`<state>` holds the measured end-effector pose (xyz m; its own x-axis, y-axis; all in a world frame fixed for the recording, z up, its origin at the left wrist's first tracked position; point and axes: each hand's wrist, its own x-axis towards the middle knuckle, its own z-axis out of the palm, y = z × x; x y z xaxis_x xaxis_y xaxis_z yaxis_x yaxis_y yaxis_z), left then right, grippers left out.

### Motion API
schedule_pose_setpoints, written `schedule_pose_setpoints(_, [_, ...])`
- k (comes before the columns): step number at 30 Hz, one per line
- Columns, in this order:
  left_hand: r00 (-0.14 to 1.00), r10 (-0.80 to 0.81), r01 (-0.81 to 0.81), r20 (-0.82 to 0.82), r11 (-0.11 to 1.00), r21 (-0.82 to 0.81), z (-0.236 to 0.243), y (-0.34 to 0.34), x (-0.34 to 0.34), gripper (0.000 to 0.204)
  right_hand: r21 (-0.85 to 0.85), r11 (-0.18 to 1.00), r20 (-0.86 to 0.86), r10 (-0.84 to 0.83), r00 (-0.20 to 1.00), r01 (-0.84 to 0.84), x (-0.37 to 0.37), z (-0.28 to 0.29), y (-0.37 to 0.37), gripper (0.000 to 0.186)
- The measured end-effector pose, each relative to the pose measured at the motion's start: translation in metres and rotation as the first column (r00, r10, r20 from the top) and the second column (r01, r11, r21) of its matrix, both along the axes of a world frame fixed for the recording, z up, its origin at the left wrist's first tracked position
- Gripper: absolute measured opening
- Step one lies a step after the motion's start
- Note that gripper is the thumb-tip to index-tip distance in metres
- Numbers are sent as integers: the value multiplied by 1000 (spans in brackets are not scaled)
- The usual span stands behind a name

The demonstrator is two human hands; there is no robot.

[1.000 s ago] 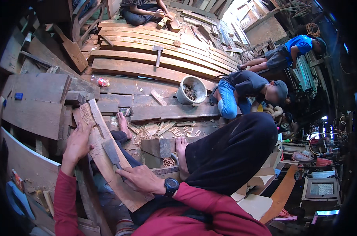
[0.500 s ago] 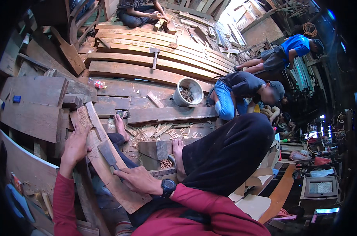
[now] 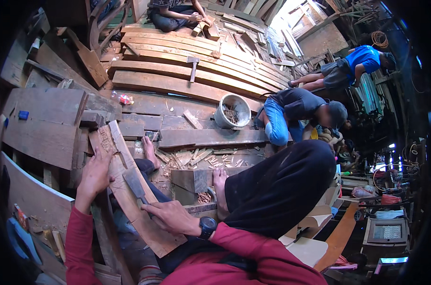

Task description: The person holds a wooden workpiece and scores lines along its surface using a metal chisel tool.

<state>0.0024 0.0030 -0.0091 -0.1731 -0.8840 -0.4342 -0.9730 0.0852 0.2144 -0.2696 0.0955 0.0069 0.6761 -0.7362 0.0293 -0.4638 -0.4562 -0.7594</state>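
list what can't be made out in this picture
Head view: the handle of the chisel, mostly hidden by the right hand.
Head view: the underside of the plank, turned away from the camera.
Head view: the time on the watch, too small to read.
Head view: the head of the seated person, cut off by the upper edge.

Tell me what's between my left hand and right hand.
Between your left hand and right hand, the head view shows part of the wooden board, with the flat-bladed tool over it.
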Motion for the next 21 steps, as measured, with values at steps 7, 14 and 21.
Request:
schedule_pose_setpoints(7, [1000, 14, -15, 21, 998, 60, 7, 0, -3, 99, 43, 999, 32, 2, 999, -3, -1, 2, 1, 40])
schedule_pose_setpoints(14, [1000, -15, 15, 7, 1000, 2, -3, -1, 1, 99, 23, 1000, 108, -6, 994, 4, 1, 0, -1, 38])
schedule_pose_setpoints(21, [1000, 3, -5, 27, 999, 52, 8, -1, -5, 97, -13, 999, 87, -39, 995, 40, -1, 1, -1, 40])
